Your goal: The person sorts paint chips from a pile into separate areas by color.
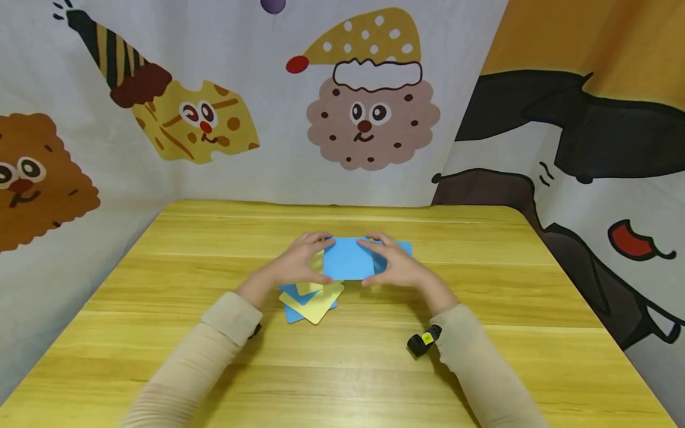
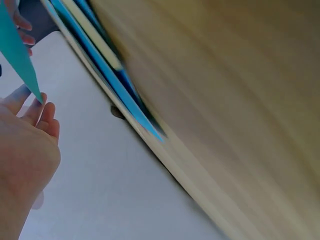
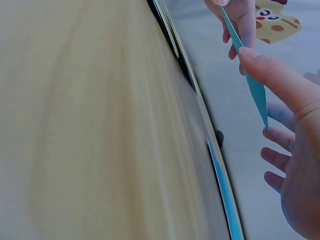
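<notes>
Both hands hold a plain blue card (image 1: 348, 259) up off the table, one at each end. My left hand (image 1: 301, 260) pinches its left end, fingers at the top edge and thumb at the bottom. At the other end my right hand (image 1: 398, 266) grips it likewise. Seen nearly edge-on in the right wrist view, the blue card (image 3: 256, 95) runs between the two hands. Under and beside the left hand lies a loose, overlapping pile of yellow cards (image 1: 321, 303) and blue cards (image 1: 294, 315). Another blue card (image 1: 407, 247) shows behind the right hand, partly hidden.
The wooden table (image 1: 342, 368) reaches back to a white cloth backdrop (image 1: 278, 178) printed with cartoon biscuits. A small black device (image 1: 423, 340) with a yellow mark sits at the right wrist.
</notes>
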`<state>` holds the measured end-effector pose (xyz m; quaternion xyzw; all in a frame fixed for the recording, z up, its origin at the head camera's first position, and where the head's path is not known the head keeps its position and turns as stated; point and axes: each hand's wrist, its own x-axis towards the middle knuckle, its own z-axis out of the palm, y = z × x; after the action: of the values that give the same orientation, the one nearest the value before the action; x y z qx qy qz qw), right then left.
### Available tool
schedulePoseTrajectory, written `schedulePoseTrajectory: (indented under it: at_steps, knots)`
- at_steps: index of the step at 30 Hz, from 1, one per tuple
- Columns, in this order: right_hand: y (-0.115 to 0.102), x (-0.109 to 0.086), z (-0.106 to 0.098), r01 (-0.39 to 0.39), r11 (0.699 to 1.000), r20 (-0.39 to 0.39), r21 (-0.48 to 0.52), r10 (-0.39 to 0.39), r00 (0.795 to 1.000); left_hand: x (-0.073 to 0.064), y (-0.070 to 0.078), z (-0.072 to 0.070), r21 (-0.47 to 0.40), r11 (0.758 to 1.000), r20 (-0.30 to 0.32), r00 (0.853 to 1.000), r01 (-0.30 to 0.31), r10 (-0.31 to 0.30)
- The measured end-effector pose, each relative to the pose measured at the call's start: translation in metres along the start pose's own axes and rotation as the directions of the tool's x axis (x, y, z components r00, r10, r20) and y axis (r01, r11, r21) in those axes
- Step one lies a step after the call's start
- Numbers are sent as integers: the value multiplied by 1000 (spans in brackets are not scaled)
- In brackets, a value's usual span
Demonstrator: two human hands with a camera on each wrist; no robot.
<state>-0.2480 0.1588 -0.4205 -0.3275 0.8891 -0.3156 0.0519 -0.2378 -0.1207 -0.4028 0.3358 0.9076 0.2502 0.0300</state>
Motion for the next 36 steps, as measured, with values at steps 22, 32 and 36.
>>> schedulePoseTrajectory:
  at_steps: [22, 32, 36]
  knots:
    - [18, -36, -34, -24, 1000, -33, -7, 24, 999, 41, 34, 18, -27, 1000, 20, 1000, 8, -7]
    - [27, -46, -48, -56, 998, -39, -43, 54, 998, 63, 42, 27, -37, 999, 8, 1000, 18, -18]
    - [31, -48, -52, -52, 997, -47, -60, 49, 998, 70, 44, 30, -42, 998, 11, 999, 39, -39]
